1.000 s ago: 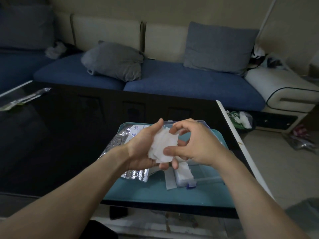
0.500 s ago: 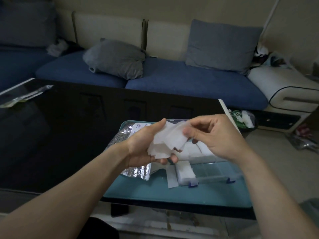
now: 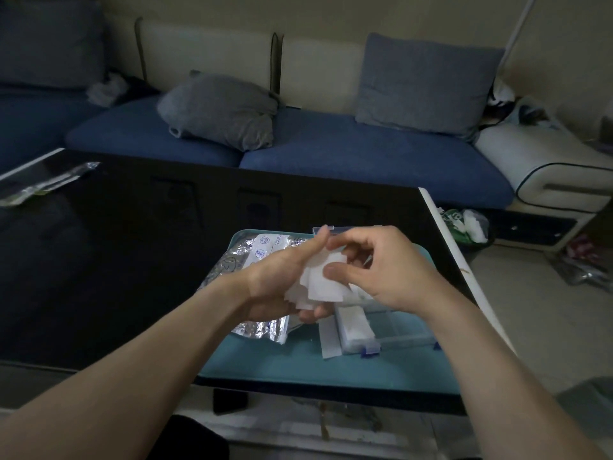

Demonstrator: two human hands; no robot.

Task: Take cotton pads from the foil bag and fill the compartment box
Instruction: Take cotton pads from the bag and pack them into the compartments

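A loose stack of white cotton pads (image 3: 320, 280) is held above the teal mat (image 3: 298, 363), cradled in the left hand (image 3: 282, 280) with the fingers curled beneath and the thumb stretched along the top. The top pad is pinched by the right hand (image 3: 381, 267), thumb pressed on its face, fingers curled behind. Under the left wrist the crumpled foil bag (image 3: 252, 263) is seen lying on the mat. The clear compartment box (image 3: 398, 330) is set just beside it, below the right hand; its left compartment is packed with white pads, the others look bare. A white strip (image 3: 329, 340) is laid against the box's left side.
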